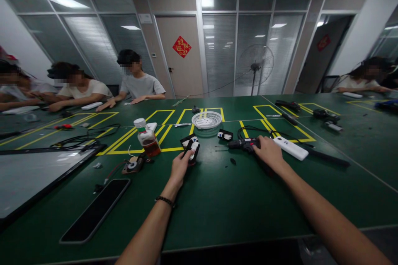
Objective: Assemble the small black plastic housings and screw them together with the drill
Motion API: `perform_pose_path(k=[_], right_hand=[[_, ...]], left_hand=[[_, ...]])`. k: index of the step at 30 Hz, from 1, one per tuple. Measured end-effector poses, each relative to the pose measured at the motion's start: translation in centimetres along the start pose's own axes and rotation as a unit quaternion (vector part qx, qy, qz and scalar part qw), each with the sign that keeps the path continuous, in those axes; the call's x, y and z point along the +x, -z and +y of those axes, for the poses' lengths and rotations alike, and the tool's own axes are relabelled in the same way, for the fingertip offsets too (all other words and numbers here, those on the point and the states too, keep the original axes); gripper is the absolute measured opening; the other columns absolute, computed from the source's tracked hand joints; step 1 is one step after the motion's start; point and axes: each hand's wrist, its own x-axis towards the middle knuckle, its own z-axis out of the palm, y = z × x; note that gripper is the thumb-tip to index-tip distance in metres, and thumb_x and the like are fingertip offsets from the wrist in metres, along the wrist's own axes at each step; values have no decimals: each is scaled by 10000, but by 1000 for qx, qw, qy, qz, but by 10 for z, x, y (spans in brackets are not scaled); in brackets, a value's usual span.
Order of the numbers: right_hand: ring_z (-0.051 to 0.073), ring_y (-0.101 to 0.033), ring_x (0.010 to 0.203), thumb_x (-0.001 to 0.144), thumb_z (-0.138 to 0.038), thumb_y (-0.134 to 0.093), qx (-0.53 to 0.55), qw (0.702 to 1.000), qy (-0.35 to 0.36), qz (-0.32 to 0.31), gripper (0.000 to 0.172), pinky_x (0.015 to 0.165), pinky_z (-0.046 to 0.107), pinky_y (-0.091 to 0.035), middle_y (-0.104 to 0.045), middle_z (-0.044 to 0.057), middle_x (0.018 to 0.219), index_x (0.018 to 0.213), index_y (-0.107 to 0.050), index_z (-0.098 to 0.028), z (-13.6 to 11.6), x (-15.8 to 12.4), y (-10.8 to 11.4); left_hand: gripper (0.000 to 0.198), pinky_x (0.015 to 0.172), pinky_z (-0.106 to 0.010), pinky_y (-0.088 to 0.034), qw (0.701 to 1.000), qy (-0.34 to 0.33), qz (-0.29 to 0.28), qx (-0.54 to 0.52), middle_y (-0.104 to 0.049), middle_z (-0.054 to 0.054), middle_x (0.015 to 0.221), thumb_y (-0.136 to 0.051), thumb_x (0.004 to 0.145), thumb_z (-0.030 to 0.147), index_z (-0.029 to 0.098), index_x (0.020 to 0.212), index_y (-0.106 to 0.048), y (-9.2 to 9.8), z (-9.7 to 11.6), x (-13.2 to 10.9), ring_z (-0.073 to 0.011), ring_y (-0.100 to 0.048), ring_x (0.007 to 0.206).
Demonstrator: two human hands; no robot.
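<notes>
- Two hands are stretched over the green bench [217, 211], well in from its near edge; nothing looks finished yet.
- A small black and white part [191, 149] is pinched in the left hand [179, 167], fingers narrowed round it.
- A black electric screwdriver [244, 144] is gripped at its handle by the right hand [270, 151], lying flat and apart from the part, so fastening is judged not begun.
- A second small black part [225, 135] waits further in, untouched.
- A white basket [207, 119] stands beyond, toward the far edge.
</notes>
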Motion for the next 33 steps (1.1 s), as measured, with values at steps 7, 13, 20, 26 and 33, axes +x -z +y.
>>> perform_pose_path(k=[7,13,20,26,33], right_hand=[[245,-555,1011,885,-408,-568,49,961,234,-141,355,894,318,-404,-600,106,1094,1158,-645,-195,-55,-21,-11],[216,-561,980,910,-305,-553,9,950,263,-167,244,860,284,-412,-581,98,1055,1090,-677,-197,-53,-29,-40],[225,-554,968,945,-242,-471,-17,951,281,-128,223,827,308,-438,-580,104,1016,1057,-657,-191,-46,-35,-48],[217,-578,965,929,-215,-497,54,957,275,-78,266,862,322,-464,-574,105,1050,1176,-590,-175,-45,-37,-53],[190,-605,932,947,-222,-472,138,945,291,-58,243,845,309,-483,-572,82,1087,1143,-615,-217,-52,-38,-43]], left_hand=[[559,661,-298,-558,959,65,-155,-227,-669,-157,1109,-394,884,552,143,1207,-595,-5,14,-17,-201,-667,846],[425,641,-258,-564,924,143,-161,-316,-687,-113,971,-571,847,419,137,1164,-595,-9,12,-19,-139,-644,691],[507,751,-342,-577,906,166,-205,-331,-677,-184,1002,-515,870,501,61,1097,-622,-14,7,-23,-208,-676,804],[511,667,-319,-575,925,148,-216,-278,-681,-148,912,-505,868,519,76,1095,-620,-17,1,-22,-172,-658,692],[395,612,-290,-557,932,142,-218,-251,-675,-135,925,-505,874,422,87,1056,-609,-21,-2,-23,-159,-637,672]])
